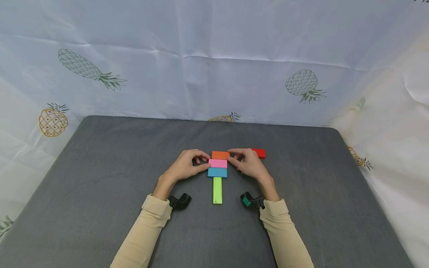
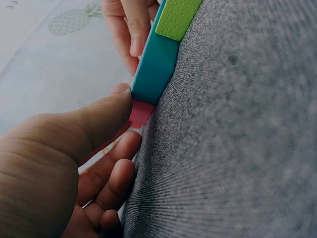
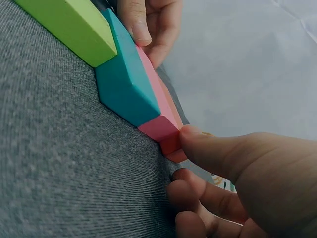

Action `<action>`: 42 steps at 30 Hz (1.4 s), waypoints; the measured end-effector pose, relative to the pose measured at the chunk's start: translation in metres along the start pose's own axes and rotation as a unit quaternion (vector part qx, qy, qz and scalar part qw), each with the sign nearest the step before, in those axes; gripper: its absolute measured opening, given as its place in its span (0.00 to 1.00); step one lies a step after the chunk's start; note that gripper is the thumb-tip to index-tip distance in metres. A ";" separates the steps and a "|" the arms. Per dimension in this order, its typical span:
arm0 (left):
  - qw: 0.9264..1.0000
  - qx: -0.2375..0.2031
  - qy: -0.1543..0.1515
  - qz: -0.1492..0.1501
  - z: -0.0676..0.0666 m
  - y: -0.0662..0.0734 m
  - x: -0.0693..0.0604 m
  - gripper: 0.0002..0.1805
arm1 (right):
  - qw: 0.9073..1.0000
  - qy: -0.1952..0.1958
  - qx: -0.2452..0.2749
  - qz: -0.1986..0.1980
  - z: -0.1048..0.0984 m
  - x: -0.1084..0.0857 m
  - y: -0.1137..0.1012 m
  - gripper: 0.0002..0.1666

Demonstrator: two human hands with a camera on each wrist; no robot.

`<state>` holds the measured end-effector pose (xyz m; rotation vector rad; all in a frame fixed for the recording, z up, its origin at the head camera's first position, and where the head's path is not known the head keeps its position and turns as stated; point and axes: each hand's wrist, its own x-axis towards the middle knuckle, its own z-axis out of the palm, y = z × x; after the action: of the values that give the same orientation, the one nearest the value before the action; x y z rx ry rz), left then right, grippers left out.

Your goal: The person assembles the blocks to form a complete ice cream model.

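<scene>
Blocks (image 1: 218,172): five, one each orange (image 1: 219,155), pink (image 1: 218,163), blue (image 1: 217,172), green (image 1: 217,190), red (image 1: 259,153); my right fingers (image 1: 238,151) are clamped on orange, left fingers (image 1: 198,152) touch pink, clamping unclear.

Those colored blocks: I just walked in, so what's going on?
Someone's left hand touches the left end of the pink block, while the right hand holds the right end of the orange block. Both line up with the blue block, from which the lime-green block extends toward them. The red block sits partly hidden behind the right hand.
</scene>
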<state>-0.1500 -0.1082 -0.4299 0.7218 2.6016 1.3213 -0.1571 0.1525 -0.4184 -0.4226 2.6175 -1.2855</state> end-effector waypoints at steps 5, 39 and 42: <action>1.000 -0.002 0.001 -0.002 0.000 0.000 0.000 0.14 | 1.000 0.011 -0.010 -0.005 0.002 0.001 -0.001 0.21; 1.000 0.006 0.011 -0.005 -0.001 -0.002 0.001 0.15 | 0.997 0.041 -0.062 -0.025 0.011 0.002 -0.004 0.21; 1.000 0.006 0.010 -0.006 -0.001 -0.002 0.001 0.16 | 0.997 0.040 -0.063 -0.027 0.011 0.002 -0.004 0.21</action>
<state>-0.1517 -0.1098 -0.4305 0.6982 2.6276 1.3184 -0.1556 0.1413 -0.4217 -0.4756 2.7838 -1.1802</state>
